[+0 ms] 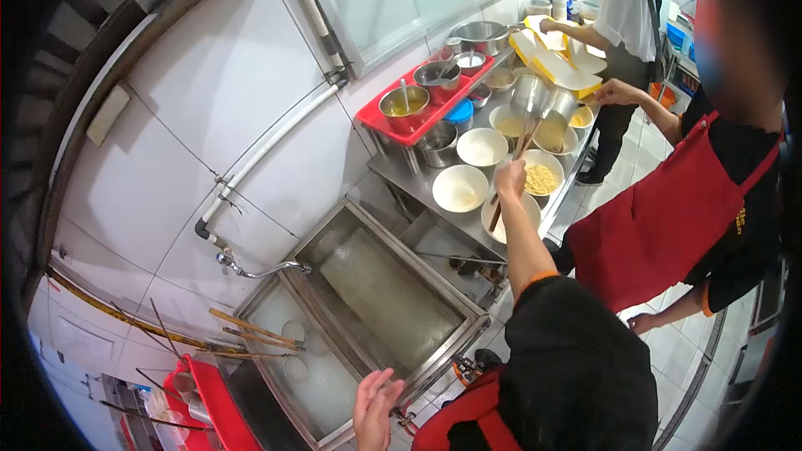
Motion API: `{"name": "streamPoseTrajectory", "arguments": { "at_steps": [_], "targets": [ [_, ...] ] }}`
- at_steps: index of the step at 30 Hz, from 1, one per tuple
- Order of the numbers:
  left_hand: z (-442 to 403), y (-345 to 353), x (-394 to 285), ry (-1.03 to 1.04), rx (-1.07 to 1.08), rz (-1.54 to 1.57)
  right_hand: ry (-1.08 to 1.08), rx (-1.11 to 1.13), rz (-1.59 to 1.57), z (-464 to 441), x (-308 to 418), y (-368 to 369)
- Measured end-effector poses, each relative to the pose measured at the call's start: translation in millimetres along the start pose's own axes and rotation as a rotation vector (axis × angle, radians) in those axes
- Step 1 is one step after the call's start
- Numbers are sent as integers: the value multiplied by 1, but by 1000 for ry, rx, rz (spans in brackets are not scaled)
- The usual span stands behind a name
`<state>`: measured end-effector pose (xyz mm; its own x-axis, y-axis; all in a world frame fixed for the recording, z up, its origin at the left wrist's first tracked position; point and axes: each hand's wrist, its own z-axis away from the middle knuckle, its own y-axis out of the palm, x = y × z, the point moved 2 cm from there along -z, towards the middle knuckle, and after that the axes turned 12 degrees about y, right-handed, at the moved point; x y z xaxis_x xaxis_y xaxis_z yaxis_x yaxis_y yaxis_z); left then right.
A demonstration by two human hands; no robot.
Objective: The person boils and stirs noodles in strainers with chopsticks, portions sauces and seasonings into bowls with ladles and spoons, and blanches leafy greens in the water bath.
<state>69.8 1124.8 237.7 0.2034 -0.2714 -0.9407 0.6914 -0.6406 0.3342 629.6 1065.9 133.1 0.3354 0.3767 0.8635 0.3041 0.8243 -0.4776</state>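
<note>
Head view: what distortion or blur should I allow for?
In the head view, distortion bows the dark upper-left beam; the corners fall black; a blur smears the red-aproned person at right above the shoulders; the bare right hand and its long brown wooden handle read fairly clearly.

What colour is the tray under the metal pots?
The tray is red, clearest in head view.

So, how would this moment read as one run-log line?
right hand: gripping wooden handle | left hand: open, empty, near sink | white bowls: on metal table
</note>
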Motion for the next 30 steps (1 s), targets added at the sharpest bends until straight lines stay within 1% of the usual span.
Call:
{"name": "streamPoseTrajectory", "arguments": {
  "at_steps": [3, 5, 7, 8, 9, 11, 12, 15, 16, 17, 18, 19, 20, 21, 22, 23, 24, 25, 26, 27, 28, 29, 30],
  "targets": [
    [4, -5, -3, 35, -57, -8, -33, 22, 35, -11, 13, -2],
    [13, -7, -14, 6, -40, -23, -7, 36, 12, -1, 14, -5],
    [18, -4, -21, -19, -18, -17, -68, -37, 19, 12, 7, -9],
    [21, -6, -23, -40, -61, -52, -79, -51, 31, 8, 3, -3],
    [25, -9, -25, -64, -111, -90, -86, -36, 34, 3, 10, -5],
    [36, -13, -32, -41, -114, -122, -47, 47, 57, -8, 22, -10],
    [35, -13, -35, -7, -86, -147, -146, 4, 0, -6, 15, -6],
    [41, -20, -36, -29, -108, -184, -115, -72, 2, 8, 0, 1],
    [44, -22, -36, -27, -122, -178, -169, -47, -90, 0, 8, 1],
    [51, -23, -40, -12, -103, -187, -165, -31, -69, 4, -2, -6],
    [56, -28, -46, 14, -76, -202, -185, 62, -56, 12, -2, -14],
    [55, -40, -40, 34, -73, -194, -228, 139, -63, 14, 15, -21],
    [58, -55, -28, 71, -62, -145, -264, -108, -69, 36, 14, -20],
    [67, -73, -17, 104, -67, -108, -286, -85, -74, 33, 17, -8],
    [71, -80, -16, 121, -100, -100, -353, -128, -72, 11, 18, 6],
    [81, -85, -19, 121, -64, -144, -406, -169, -51, -17, -2, 17],
    [91, -90, -24, 122, -27, -187, -498, -143, 96, -47, -18, 23],
    [95, -99, -28, 147, -73, -174, -616, -116, 217, -81, -10, 38],
    [104, -108, -31, 142, -17, -184, -751, -216, 327, -92, -29, 47],
    [122, -115, -31, 131, 6, -192, -870, -180, 377, -68, -48, 30],
    [133, -123, -27, 129, -8, -136, -993, -124, 315, -22, -65, 3],
    [142, -133, -28, 122, -20, -128, -1094, -58, 189, 41, -78, -29],
    [154, -140, -27, 111, -43, -111, -1139, 32, 25, 101, -86, -62]
  ]
}}
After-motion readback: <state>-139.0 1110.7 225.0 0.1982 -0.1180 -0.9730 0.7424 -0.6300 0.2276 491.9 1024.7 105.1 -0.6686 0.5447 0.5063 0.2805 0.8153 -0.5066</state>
